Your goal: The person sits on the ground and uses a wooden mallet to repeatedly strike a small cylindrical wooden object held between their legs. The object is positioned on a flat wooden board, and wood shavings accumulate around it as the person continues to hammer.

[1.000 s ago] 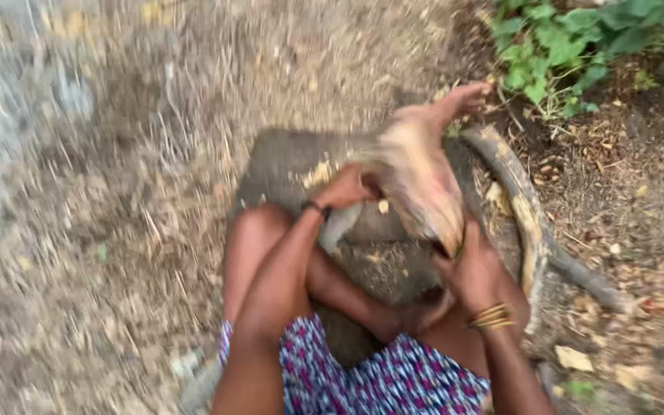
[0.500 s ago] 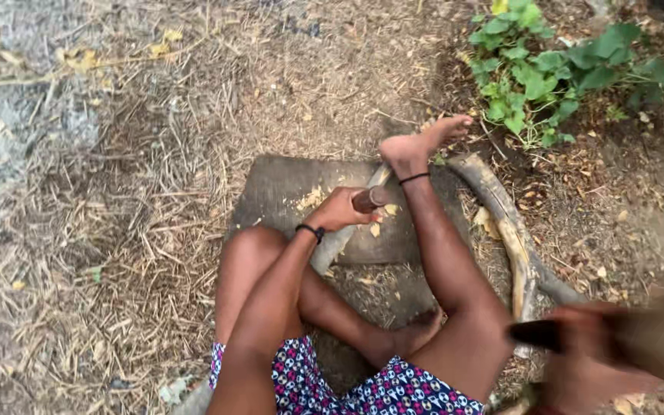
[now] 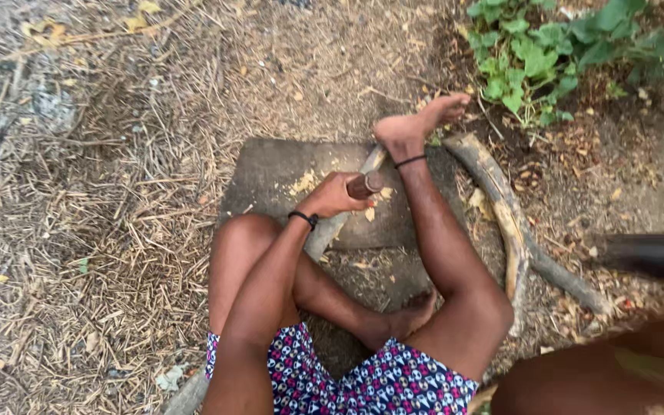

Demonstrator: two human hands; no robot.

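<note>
step: a dark wooden handle is gripped by the left hand, closed round it; a long pale blade or stake runs from the handle, its far end by the right foot, its near end down between the legs. Judged: tool held and braced, nothing being worked on it at this instant.
right hand: blurred brown mass at the near right corner; open or closed cannot be told. A dark blurred object is seen at the right edge, kind unclear.
next move: judged to need the tool kept steady by the left hand and foot while the piece is brought in from the right.
tool look: handle round, reddish-brown, short; blade grey, narrow, dull.
tool place: over the grey flat slab, centre of scene; pale yellow chips scattered just left of the hand.
surroundings: dry straw on ground at left, curved branch right of the leg, green plant far right.
</note>
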